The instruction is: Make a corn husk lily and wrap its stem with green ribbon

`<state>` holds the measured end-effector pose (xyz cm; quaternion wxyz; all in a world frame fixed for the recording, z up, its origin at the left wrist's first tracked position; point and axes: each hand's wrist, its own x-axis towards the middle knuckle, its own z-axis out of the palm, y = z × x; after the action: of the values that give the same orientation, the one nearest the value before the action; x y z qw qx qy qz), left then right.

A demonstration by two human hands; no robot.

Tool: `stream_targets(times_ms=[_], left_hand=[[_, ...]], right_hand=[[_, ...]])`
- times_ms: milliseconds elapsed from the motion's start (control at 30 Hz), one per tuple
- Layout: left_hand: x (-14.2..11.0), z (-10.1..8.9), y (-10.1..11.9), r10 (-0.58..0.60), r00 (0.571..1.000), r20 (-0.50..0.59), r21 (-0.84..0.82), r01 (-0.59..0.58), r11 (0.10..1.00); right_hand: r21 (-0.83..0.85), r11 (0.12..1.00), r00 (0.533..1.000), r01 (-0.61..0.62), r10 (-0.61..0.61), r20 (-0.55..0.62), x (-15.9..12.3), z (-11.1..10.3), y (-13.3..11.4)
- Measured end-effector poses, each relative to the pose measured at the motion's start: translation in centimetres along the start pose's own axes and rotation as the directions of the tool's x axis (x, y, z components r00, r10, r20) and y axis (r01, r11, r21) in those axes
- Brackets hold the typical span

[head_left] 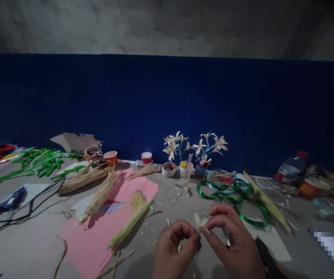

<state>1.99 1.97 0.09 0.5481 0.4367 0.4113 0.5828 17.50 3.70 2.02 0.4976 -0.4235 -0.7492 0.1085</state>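
Near the front of the table, my left hand [178, 246] pinches the base of a small pale husk flower [197, 221] between thumb and fingertips. My right hand [233, 238] comes in from the other side, its thumb and index finger closed on one of the flower's petals; the other fingers are curled loosely above. The two hands almost touch at the flower. Its lower end is hidden by my fingers. Under my right hand lies a dark-handled tool [267, 259], partly covered, with a bit of metal showing.
Husk flowers [171, 149] stand in small cups at the back. Green ribbon [254, 223] coils beyond my right hand. Corn husks [130, 226] lie on pink paper [81, 242]. A glue gun [8, 205], green pipe cleaners [40, 162] and a plastic bottle [291, 168] sit farther out. Scraps litter the middle.
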Motion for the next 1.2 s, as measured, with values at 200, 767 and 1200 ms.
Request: stream_targets(times_ms=[200,767,1200], left_hand=[[-0.1,0.1,0.1,-0.006,1.000,-0.010,-0.038,0.006,0.999],[-0.1,0.1,0.1,-0.011,1.000,-0.011,-0.050,0.010,0.999],[-0.4,0.0,0.7,-0.031,0.999,-0.009,-0.093,0.030,0.995]], right_hand=[[-0.037,0.999,1.000,0.002,-0.003,-0.029,-0.1,0.4,0.1],[-0.115,0.985,0.980,0.127,-0.143,-0.136,-0.2,1.2,-0.5],[-0.020,0.999,0.974,0.042,-0.045,-0.221,-1.7,2.0,0.3]])
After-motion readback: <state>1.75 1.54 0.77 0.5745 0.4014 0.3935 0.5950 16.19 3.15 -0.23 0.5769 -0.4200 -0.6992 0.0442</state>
